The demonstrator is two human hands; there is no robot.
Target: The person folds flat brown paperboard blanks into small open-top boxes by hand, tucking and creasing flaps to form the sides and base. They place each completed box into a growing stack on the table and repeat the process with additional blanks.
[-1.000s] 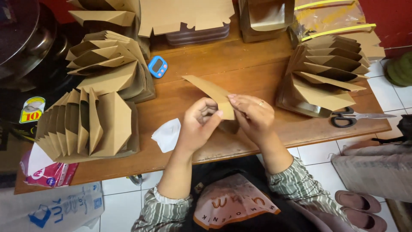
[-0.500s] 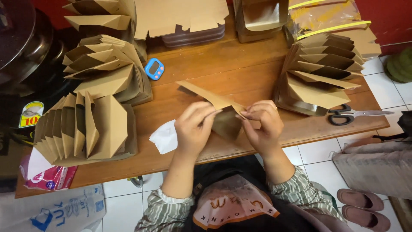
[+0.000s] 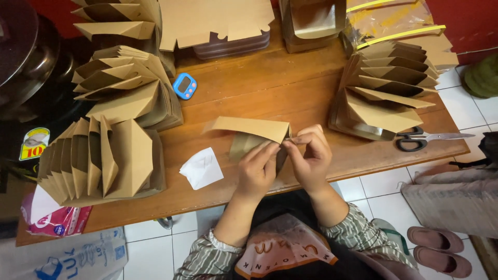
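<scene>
Both hands pinch cardboard box.

A brown cardboard box blank, partly folded, stands tilted with its flap stretching left of the pinch, its darker inner panel hanging below it.

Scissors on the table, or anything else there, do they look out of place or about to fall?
The scissors lie at the table's right edge, blade tips poking past it over the floor tiles, so a nudge might drop them. Otherwise nothing stands out: both hands, left hand and right hand, pinch the brown cardboard piece.
</scene>
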